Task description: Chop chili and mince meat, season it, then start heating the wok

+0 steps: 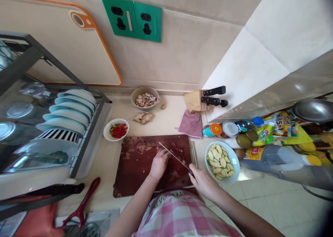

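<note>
Knife in right hand, left hand beside the blade on a dark red board

Near the centre of the frame, the right hand (203, 181) has its fingers closed round the dark handle of a knife (177, 157), whose thin blade slants toward the upper left over the cutting board (134, 166). The left hand (159, 163) lies over the board just left of the blade, fingers bent and close together in a narrow grip; whether they pinch anything cannot be told, as the space under them is hidden.

Left of centre, above the board, a white bowl (106, 132) holds chopped red and green pieces (119, 130). Farther up stand a beige colander (133, 95) of pale brown pieces (145, 100) and, below it on the counter, more loose pieces (143, 117). Right of these are a wooden knife block (191, 101) and a pink cloth (191, 124). Right of the board, a pale blue bowl (236, 165) holds pale green slices (220, 160). At the left edge, plates (69, 115) stand in a rack (79, 154)
</note>
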